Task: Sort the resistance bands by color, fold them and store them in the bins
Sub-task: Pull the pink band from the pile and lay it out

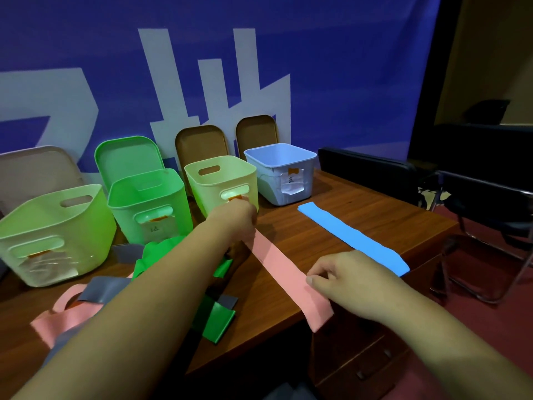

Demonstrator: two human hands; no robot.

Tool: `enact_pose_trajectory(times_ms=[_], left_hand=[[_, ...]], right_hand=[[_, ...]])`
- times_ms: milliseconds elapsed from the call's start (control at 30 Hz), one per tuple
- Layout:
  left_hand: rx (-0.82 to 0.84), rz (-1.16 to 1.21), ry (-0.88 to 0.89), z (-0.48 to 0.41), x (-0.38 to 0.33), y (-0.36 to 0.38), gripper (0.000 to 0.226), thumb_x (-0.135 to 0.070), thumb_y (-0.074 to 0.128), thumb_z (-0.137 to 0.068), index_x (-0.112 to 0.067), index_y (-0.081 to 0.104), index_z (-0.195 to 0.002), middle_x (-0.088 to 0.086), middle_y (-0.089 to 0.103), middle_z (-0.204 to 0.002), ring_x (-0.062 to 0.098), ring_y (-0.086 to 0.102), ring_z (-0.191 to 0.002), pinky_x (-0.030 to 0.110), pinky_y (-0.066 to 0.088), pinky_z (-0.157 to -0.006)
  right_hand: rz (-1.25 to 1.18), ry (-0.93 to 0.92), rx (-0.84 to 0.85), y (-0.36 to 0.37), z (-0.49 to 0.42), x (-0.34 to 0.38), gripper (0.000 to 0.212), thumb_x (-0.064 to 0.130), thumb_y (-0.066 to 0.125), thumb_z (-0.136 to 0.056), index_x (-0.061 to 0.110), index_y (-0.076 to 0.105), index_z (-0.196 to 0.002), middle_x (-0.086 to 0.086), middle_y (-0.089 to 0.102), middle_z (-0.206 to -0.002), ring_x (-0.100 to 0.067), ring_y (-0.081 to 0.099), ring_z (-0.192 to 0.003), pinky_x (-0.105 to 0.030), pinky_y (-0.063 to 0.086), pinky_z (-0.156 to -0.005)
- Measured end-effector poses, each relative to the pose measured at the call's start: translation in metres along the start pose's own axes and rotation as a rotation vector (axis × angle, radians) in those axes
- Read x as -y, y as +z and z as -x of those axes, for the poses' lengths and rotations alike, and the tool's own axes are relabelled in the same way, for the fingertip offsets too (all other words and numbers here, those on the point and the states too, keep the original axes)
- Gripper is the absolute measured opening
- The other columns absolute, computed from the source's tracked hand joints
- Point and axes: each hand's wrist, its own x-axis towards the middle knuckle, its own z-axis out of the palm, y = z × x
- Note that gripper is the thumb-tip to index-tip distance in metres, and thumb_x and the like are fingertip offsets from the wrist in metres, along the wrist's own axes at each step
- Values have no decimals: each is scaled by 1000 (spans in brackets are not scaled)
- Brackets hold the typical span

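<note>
A pink resistance band (284,272) lies stretched flat across the wooden table (360,215). My left hand (235,217) holds its far end in front of the pale yellow-green bin (222,183). My right hand (343,274) pinches its near part, and the near end hangs over the table edge. A blue band (352,235) lies flat to the right. Green bands (215,321), grey bands (103,290) and another pink band (62,316) lie tangled under my left forearm.
Four open bins stand in a row at the back: a light green one (52,226), a green one (150,203), the pale yellow-green one and a pale blue one (284,171). Lids lean on the blue wall behind. Dark chairs (476,203) stand to the right.
</note>
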Motion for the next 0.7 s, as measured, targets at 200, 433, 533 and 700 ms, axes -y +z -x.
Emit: enact_pose_trajectory(times_ms=[200, 433, 533, 700], left_hand=[[30, 125, 76, 27, 1, -16, 21, -33, 74, -97, -21, 76, -115, -3, 71, -108, 15, 67, -95, 29, 62, -81], [-77, 369, 108, 99, 47, -52, 10, -33, 71, -99, -25, 77, -98, -7, 77, -90, 7, 74, -65, 30, 61, -73], [-165, 453, 32, 134, 93, -53, 10, -30, 72, -100, -23, 76, -95, -8, 78, -87, 6, 74, -61, 15, 53, -59], [-316, 519, -162, 184, 168, -30, 13, -28, 72, -100, -23, 76, -89, -11, 75, -72, 6, 69, -60, 26, 57, -62]], right_hand=[[81, 3, -24, 0, -3, 17, 20, 53, 58, -101, 39, 73, -102, 14, 67, -87, -4, 64, -85, -26, 55, -70], [74, -76, -144, 11, -14, 52, 20, 55, 56, -99, 42, 71, -102, 14, 65, -84, -5, 63, -79, -31, 50, -64], [-32, -179, -119, 26, -24, 83, 20, 55, 61, -93, 40, 73, -98, 11, 65, -76, -10, 65, -78, -35, 54, -69], [-61, -359, -54, 60, -42, 145, 20, 44, 64, -97, 31, 79, -97, 14, 56, -60, -4, 54, -69, -30, 39, -63]])
